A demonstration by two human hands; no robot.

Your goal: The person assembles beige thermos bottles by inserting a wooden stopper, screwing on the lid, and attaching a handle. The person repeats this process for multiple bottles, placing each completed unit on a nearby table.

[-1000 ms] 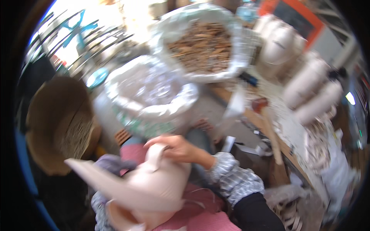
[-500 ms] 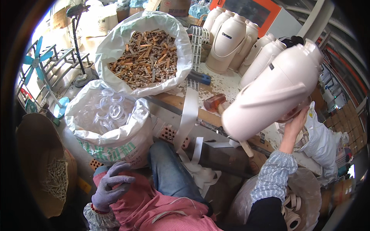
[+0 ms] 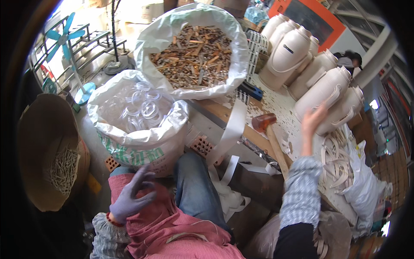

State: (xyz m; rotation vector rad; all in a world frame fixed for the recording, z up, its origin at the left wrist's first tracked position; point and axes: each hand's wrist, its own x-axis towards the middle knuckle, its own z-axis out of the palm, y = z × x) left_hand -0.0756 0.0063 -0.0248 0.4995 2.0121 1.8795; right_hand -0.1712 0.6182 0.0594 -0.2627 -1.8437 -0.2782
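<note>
Basically, right hand (image 3: 314, 120) is out over the bench (image 3: 293, 138), arm stretched forward, at the front of the flask group. Hand is a bit blurred; fingers look extended and loose, gripping nothing visible. It overlaps the lower part of one pale pink flask (image 3: 325, 93) and the edge of the front flask (image 3: 338, 114); can't tell if it touches either. Both lean at a slant in this view, handles facing the near right. More cream flasks (image 3: 284, 54) stand behind, toward the orange-framed panel (image 3: 308, 21). Left hand (image 3: 133, 196), in a lilac glove, hovers above the pink apron (image 3: 172, 216), fingers spread, holding nothing. Mallet (image 3: 264, 122) with amber head lies on the bench near its edge, left of the right hand, wooden handle pointing at the wearer. Pale straps (image 3: 334, 162) heaped right of the sleeve, beside a white plastic bag (image 3: 362, 170). Ahead of the knees: white sack (image 3: 138, 149) of clear rings; just behind it, bigger sack (image 3: 148, 47) of brown and clear strips. Far left, brown container (image 3: 39, 142) with thin sticks (image 3: 64, 170) inside; blue fan (image 3: 64, 39) beyond.
</note>
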